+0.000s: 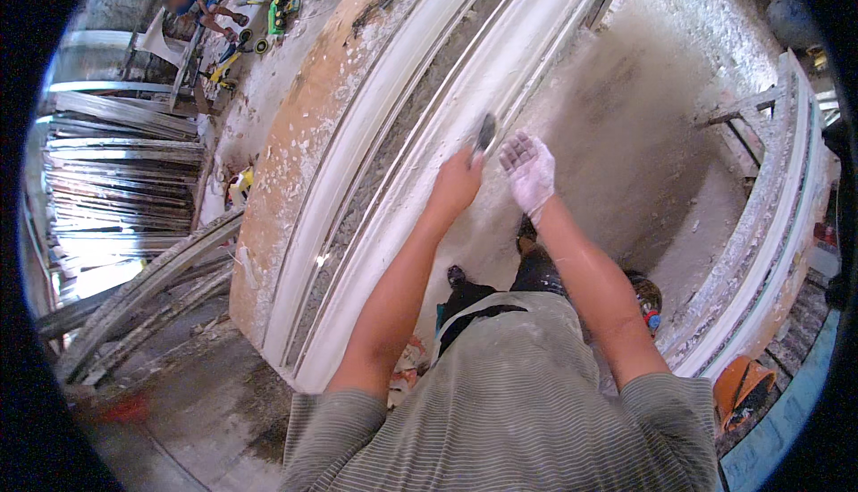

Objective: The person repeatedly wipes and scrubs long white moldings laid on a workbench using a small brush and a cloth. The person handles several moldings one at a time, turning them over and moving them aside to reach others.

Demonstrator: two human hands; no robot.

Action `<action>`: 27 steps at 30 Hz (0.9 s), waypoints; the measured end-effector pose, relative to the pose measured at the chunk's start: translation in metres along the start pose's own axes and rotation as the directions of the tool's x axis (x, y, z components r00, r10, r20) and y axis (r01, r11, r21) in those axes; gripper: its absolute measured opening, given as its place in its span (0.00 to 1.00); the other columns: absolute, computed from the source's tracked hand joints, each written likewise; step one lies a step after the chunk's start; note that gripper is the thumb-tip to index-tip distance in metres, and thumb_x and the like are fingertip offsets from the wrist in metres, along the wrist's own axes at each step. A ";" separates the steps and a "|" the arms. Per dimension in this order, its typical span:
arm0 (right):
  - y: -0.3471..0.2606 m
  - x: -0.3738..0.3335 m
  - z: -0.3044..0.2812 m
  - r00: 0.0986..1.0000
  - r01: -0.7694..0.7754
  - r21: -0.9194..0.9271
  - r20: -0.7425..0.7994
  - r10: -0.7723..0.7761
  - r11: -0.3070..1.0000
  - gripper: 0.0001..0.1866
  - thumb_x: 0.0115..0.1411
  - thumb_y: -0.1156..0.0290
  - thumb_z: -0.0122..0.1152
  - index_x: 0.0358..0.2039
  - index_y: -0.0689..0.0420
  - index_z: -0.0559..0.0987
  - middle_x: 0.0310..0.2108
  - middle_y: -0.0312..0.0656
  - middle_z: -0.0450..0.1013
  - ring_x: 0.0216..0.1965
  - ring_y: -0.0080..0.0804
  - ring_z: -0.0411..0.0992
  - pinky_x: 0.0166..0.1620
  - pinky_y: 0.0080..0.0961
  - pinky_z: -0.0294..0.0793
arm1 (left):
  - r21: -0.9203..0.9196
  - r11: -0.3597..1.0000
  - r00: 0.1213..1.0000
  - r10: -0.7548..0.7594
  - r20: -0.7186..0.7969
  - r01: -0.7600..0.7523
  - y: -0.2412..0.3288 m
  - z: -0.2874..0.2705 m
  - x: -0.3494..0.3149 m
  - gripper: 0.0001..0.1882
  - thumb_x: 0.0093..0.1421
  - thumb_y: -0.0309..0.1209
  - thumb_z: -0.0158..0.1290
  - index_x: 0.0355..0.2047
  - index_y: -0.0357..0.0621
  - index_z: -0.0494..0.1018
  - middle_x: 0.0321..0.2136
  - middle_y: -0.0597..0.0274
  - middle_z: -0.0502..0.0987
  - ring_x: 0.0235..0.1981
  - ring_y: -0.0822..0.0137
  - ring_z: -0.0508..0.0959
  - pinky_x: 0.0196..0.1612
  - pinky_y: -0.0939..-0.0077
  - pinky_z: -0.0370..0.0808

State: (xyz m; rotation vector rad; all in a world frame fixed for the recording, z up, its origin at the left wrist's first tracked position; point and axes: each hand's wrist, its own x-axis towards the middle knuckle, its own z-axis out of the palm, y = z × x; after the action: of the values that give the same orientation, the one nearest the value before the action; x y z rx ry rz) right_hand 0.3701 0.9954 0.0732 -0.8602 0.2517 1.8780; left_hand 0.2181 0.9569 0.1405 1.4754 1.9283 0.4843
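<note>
In front of my body, my left hand (458,181) is closed around a small dark-bladed hand tool (486,131), its blade pointing up and away. The blade is blurred, so its exact kind is unclear. To the right of it, my right hand (531,173) is open, its palm turned up and coated with white paste or powder. Nothing shows in that palm. Just beyond and left of both hands runs a long white moulding (429,145) with ridged edges. A second white moulding (357,134) lies parallel on the same orange-brown board (277,152).
At the right stands another board with white mouldings (760,251). An orange bucket (740,392) sits at lower right. Long strips (125,166) are stacked at the left, beside wooden beams (152,291). A person (201,11) sits at the far left near a green toy vehicle (282,14).
</note>
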 end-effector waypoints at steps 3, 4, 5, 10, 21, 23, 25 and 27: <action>-0.039 0.014 -0.021 0.998 -0.058 0.007 -0.011 0.058 0.998 0.14 0.67 0.58 0.48 0.43 0.54 0.76 0.36 0.37 0.74 0.38 0.32 0.74 0.45 0.33 0.76 | 0.086 0.989 0.991 -0.124 0.047 0.120 -0.029 -0.030 -0.079 0.20 0.66 0.40 0.47 0.44 0.33 0.73 0.40 0.35 0.76 0.45 0.38 0.75 0.49 0.53 0.71; -0.052 0.016 -0.032 0.997 -0.076 0.006 -0.005 0.076 0.997 0.14 0.66 0.58 0.49 0.42 0.54 0.77 0.35 0.37 0.74 0.38 0.32 0.74 0.45 0.32 0.76 | 0.078 0.982 0.980 -0.180 0.081 0.174 -0.036 -0.044 -0.107 0.19 0.66 0.38 0.49 0.47 0.34 0.73 0.41 0.35 0.77 0.45 0.41 0.77 0.49 0.57 0.72; -0.063 0.017 -0.045 0.997 -0.069 0.006 -0.047 0.069 0.998 0.14 0.66 0.58 0.49 0.41 0.54 0.77 0.35 0.37 0.74 0.38 0.32 0.74 0.45 0.32 0.76 | 0.046 0.974 0.971 -0.225 0.078 0.222 -0.041 -0.056 -0.133 0.18 0.66 0.37 0.49 0.47 0.34 0.74 0.40 0.35 0.77 0.45 0.42 0.78 0.48 0.58 0.73; -0.099 0.015 -0.099 0.963 -0.006 0.020 -0.270 0.011 1.000 0.14 0.66 0.58 0.49 0.40 0.52 0.79 0.32 0.34 0.74 0.35 0.30 0.72 0.43 0.29 0.75 | 0.127 0.977 0.977 -0.186 0.107 0.172 -0.033 -0.055 -0.110 0.17 0.66 0.36 0.49 0.47 0.35 0.74 0.39 0.34 0.77 0.43 0.40 0.77 0.46 0.56 0.73; -0.107 -0.021 -0.227 0.959 -0.017 -0.334 -0.273 -0.079 0.942 0.20 0.67 0.52 0.46 0.49 0.51 0.76 0.38 0.33 0.73 0.37 0.28 0.71 0.44 0.29 0.72 | 0.127 0.975 0.983 0.177 0.055 -0.183 0.050 0.005 0.095 0.20 0.59 0.41 0.49 0.34 0.32 0.77 0.32 0.32 0.77 0.36 0.37 0.79 0.43 0.49 0.75; -0.105 -0.039 -0.274 0.902 -0.055 -0.411 -0.412 -0.131 0.910 0.26 0.68 0.50 0.43 0.58 0.53 0.71 0.53 0.39 0.71 0.48 0.33 0.70 0.54 0.33 0.69 | 0.179 0.964 0.978 0.176 0.112 -0.194 0.001 -0.014 0.034 0.20 0.61 0.42 0.49 0.41 0.37 0.77 0.36 0.37 0.78 0.40 0.39 0.78 0.46 0.50 0.73; -0.102 -0.070 -0.327 0.867 -0.125 -0.491 -0.476 -0.145 0.862 0.32 0.68 0.46 0.40 0.65 0.52 0.63 0.65 0.41 0.60 0.61 0.37 0.62 0.63 0.35 0.60 | 0.179 0.948 0.964 0.249 0.092 -0.262 -0.067 -0.039 -0.051 0.22 0.62 0.43 0.50 0.51 0.44 0.75 0.41 0.40 0.78 0.43 0.42 0.77 0.49 0.53 0.73; -0.093 -0.106 -0.381 0.823 -0.137 -0.439 -0.550 -0.145 0.888 0.33 0.68 0.45 0.38 0.66 0.51 0.61 0.68 0.40 0.56 0.64 0.38 0.59 0.65 0.35 0.57 | 0.123 0.970 0.970 0.191 0.153 -0.210 -0.144 -0.070 -0.150 0.22 0.61 0.41 0.52 0.53 0.46 0.74 0.43 0.45 0.78 0.45 0.44 0.77 0.51 0.56 0.73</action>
State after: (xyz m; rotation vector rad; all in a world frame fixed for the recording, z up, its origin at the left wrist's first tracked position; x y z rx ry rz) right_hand 0.6466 0.7637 -0.1139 -1.7620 0.1612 1.6478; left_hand 0.0913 0.7782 0.1395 1.7577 1.7408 0.3299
